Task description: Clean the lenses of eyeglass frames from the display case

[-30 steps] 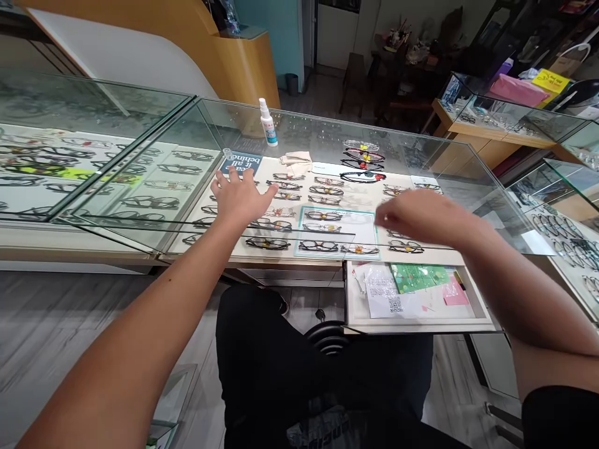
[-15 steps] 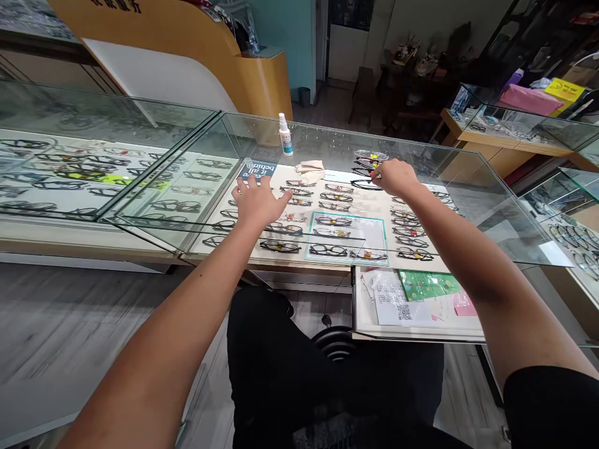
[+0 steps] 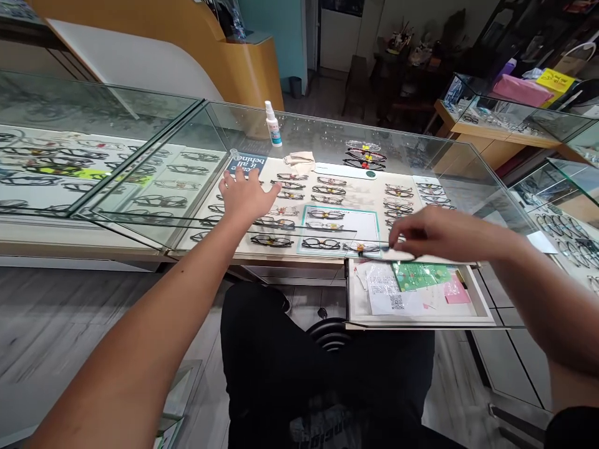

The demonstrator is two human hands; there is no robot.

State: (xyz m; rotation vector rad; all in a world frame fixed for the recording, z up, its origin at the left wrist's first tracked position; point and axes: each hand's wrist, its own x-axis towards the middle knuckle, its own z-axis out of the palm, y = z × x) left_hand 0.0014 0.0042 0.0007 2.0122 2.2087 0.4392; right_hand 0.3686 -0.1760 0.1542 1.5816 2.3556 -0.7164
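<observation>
My left hand [image 3: 246, 196] lies flat, fingers spread, on the glass top of a display counter [image 3: 187, 125] filled with rows of eyeglasses. My right hand [image 3: 435, 232] is near the counter's front edge, above an open drawer [image 3: 421, 319], pinching a dark pair of glasses with a red spot [image 3: 374, 248] by its side. Three more pairs of glasses [image 3: 364, 154] sit together on the counter top at the far side. A white spray bottle [image 3: 272, 125] and a folded beige cloth [image 3: 299, 161] are beyond my left hand.
The open drawer holds a QR-code sheet [image 3: 388, 294], a green card [image 3: 418, 275] and a pink note [image 3: 455, 292]. A black stool [image 3: 330, 333] stands between my legs. More glass cases run left and right. A blue sign [image 3: 248, 163] lies by my left fingertips.
My right hand reached to the glasses at the far side of the counter top, took the dark pair and drew it back to the front edge. My left hand stayed put.
</observation>
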